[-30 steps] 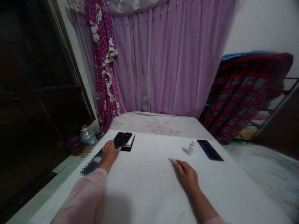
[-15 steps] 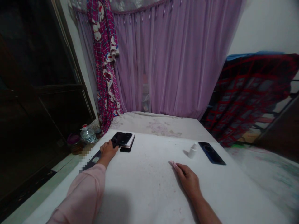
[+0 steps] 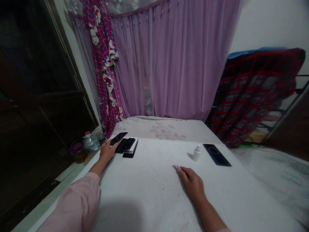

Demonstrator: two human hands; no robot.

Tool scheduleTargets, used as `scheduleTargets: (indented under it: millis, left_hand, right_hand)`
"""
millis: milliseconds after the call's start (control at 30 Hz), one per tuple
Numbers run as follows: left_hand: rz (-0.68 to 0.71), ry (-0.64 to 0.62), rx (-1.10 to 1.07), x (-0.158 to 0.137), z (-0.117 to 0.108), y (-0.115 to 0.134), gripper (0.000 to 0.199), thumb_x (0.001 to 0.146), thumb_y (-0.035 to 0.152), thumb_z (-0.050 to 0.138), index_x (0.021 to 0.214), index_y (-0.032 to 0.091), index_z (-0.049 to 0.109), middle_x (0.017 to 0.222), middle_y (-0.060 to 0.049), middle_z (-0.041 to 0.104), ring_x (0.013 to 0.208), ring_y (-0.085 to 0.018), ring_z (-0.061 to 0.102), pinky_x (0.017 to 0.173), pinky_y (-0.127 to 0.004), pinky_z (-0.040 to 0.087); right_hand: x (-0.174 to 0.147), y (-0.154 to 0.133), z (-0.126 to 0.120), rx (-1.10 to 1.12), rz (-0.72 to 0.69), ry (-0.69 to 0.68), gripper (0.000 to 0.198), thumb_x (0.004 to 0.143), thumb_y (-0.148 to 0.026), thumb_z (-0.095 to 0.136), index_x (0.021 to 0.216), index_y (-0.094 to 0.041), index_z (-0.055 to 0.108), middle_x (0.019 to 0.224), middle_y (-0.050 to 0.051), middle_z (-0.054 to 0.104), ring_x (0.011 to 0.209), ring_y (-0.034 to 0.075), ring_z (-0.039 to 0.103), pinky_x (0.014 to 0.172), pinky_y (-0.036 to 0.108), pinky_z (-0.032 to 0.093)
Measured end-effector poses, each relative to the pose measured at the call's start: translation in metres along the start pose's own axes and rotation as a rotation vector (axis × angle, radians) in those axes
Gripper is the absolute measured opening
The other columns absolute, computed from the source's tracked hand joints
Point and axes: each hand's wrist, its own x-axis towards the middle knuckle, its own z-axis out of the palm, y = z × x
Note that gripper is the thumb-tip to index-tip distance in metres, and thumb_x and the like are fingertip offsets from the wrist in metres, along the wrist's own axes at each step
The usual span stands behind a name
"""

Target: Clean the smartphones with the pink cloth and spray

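Note:
My left hand (image 3: 107, 150) grips a black smartphone (image 3: 118, 138), which is raised at a tilt above the bed's left side. Right beside it lies a small stack: a black flat item (image 3: 120, 146), a smaller black device (image 3: 129, 143), a white-edged item (image 3: 135, 145) and a dark flat piece (image 3: 130, 154) at the bottom. Over the white sheet, my right hand (image 3: 192, 183) pinches a small folded pink cloth (image 3: 177, 168). A white spray bottle (image 3: 196, 153) stands upright beyond that hand. Further right lies a dark blue tablet or large phone (image 3: 217, 155).
The white sheet (image 3: 154, 199) has small specks on it. A floral mattress cover (image 3: 161, 130) lies behind, before purple curtains (image 3: 183, 64). On the floor at left are a water jug (image 3: 91, 141) and a purple-lidded container (image 3: 76, 150). A red plaid blanket (image 3: 256, 93) hangs right.
My left hand has shifted left from the stack, and the smartphone now shows lifted and tilted in it. My right hand keeps its pinch on the pink cloth. The view has shifted slightly.

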Motion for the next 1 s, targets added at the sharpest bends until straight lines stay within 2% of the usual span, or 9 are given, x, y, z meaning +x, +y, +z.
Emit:
scheduleTargets:
  millis: [100, 233, 333, 467, 667, 767, 833, 900, 1000]
  left_hand:
    - [-0.087, -0.139, -0.221, -0.019, 0.013, 0.016, 0.039, 0.089, 0.043, 0.049, 0.119, 0.018, 0.056, 0.119, -0.012, 0.061, 0.117, -0.026, 0.056, 0.097, -0.037, 0.045]
    - [-0.250, -0.438, -0.477, -0.063, 0.053, 0.041, 0.048, 0.095, 0.053, 0.033, 0.107, 0.013, 0.058, 0.096, -0.016, 0.068, 0.086, -0.024, 0.068, 0.075, -0.041, 0.056]
    - [-0.679, -0.834, -1.038, -0.095, 0.080, 0.060, 0.047, 0.091, 0.057, 0.045, 0.113, 0.016, 0.054, 0.094, -0.013, 0.067, 0.083, -0.022, 0.068, 0.074, -0.039, 0.056]
    - [-0.880, -0.933, -1.207, -0.121, 0.102, 0.074, 0.049, 0.094, 0.054, 0.039, 0.116, 0.012, 0.052, 0.091, -0.015, 0.067, 0.075, -0.021, 0.068, 0.070, -0.036, 0.057]
    - [-0.824, -0.905, -1.137, -0.131, 0.114, 0.066, 0.047, 0.099, 0.047, 0.035, 0.111, 0.006, 0.056, 0.097, -0.018, 0.068, 0.079, -0.017, 0.069, 0.067, -0.024, 0.055]
    - [-0.706, -0.952, -0.843, -0.130, 0.107, 0.053, 0.039, 0.090, 0.047, 0.057, 0.099, 0.010, 0.062, 0.102, -0.014, 0.070, 0.076, -0.015, 0.068, 0.057, -0.019, 0.051]
    - [-0.689, -0.985, -0.727, -0.127, 0.098, 0.046, 0.040, 0.077, 0.047, 0.072, 0.091, 0.010, 0.065, 0.092, -0.013, 0.071, 0.065, -0.015, 0.066, 0.050, -0.020, 0.047]
    - [-0.542, -0.999, -0.516, -0.122, 0.089, 0.043, 0.047, 0.070, 0.055, 0.075, 0.084, 0.012, 0.066, 0.079, -0.008, 0.071, 0.058, -0.013, 0.063, 0.049, -0.020, 0.044]
    - [-0.366, -0.998, -0.461, -0.116, 0.086, 0.048, 0.053, 0.066, 0.064, 0.072, 0.081, 0.013, 0.066, 0.073, -0.005, 0.068, 0.056, -0.011, 0.059, 0.049, -0.020, 0.042]
  right_hand:
    - [0.001, 0.001, 0.001, 0.008, 0.027, 0.033, 0.050, 0.085, -0.060, 0.044, 0.093, -0.020, 0.074, 0.093, 0.009, 0.074, 0.084, 0.023, 0.069, 0.073, 0.032, 0.054]
    - [0.001, -0.001, 0.001, 0.010, 0.038, 0.046, 0.049, 0.086, -0.059, 0.045, 0.093, -0.020, 0.074, 0.093, 0.009, 0.074, 0.083, 0.023, 0.069, 0.074, 0.032, 0.053]
    - [0.000, -0.002, -0.001, 0.019, 0.029, 0.059, 0.048, 0.087, -0.058, 0.045, 0.093, -0.021, 0.074, 0.092, 0.008, 0.074, 0.083, 0.022, 0.069, 0.073, 0.031, 0.053]
    - [0.000, 0.000, -0.002, 0.038, 0.038, 0.067, 0.044, 0.088, -0.055, 0.046, 0.093, -0.021, 0.074, 0.091, 0.008, 0.074, 0.082, 0.021, 0.068, 0.073, 0.030, 0.052]
    - [-0.001, -0.002, -0.003, 0.057, 0.031, 0.065, 0.042, 0.089, -0.052, 0.046, 0.093, -0.020, 0.073, 0.090, 0.008, 0.073, 0.081, 0.021, 0.068, 0.074, 0.030, 0.052]
    - [-0.002, -0.004, -0.004, 0.067, 0.035, 0.068, 0.039, 0.089, -0.049, 0.048, 0.093, -0.020, 0.073, 0.090, 0.008, 0.073, 0.081, 0.021, 0.068, 0.074, 0.029, 0.052]
    - [-0.001, -0.004, -0.003, 0.070, 0.030, 0.065, 0.037, 0.089, -0.046, 0.048, 0.093, -0.020, 0.073, 0.090, 0.008, 0.073, 0.082, 0.020, 0.068, 0.074, 0.029, 0.052]
    - [0.001, -0.003, 0.000, 0.072, 0.020, 0.063, 0.036, 0.088, -0.042, 0.046, 0.093, -0.019, 0.073, 0.090, 0.008, 0.073, 0.082, 0.020, 0.068, 0.073, 0.029, 0.052]
    - [0.006, -0.002, 0.010, 0.092, 0.016, 0.082, 0.037, 0.087, -0.039, 0.043, 0.094, -0.019, 0.073, 0.089, 0.008, 0.074, 0.080, 0.020, 0.068, 0.074, 0.029, 0.053]
